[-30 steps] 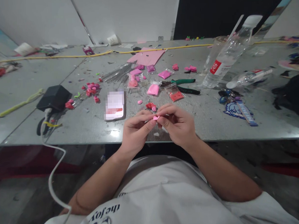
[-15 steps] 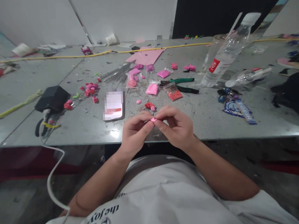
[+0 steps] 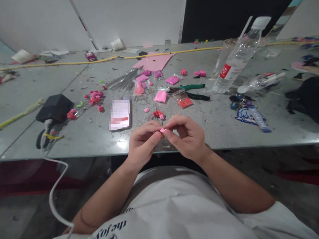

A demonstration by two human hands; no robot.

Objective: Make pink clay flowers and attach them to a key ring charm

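Head view: a small pink piece point(image 3: 163, 130) sits between the hands near the front edge of the table point(image 3: 228, 131), probably pinched from both sides because it is so little. A red cluster point(image 3: 158, 114) lies just beyond, seemingly kept within easy reach. Left hand point(image 3: 142, 142) and right hand point(image 3: 188, 136) are curled, thumb and forefinger of each brought together on the piece; the other fingers are partly hidden.

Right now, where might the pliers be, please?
In the head view, the pliers lie right of centre, beside the red packet, left of the tall bottle.
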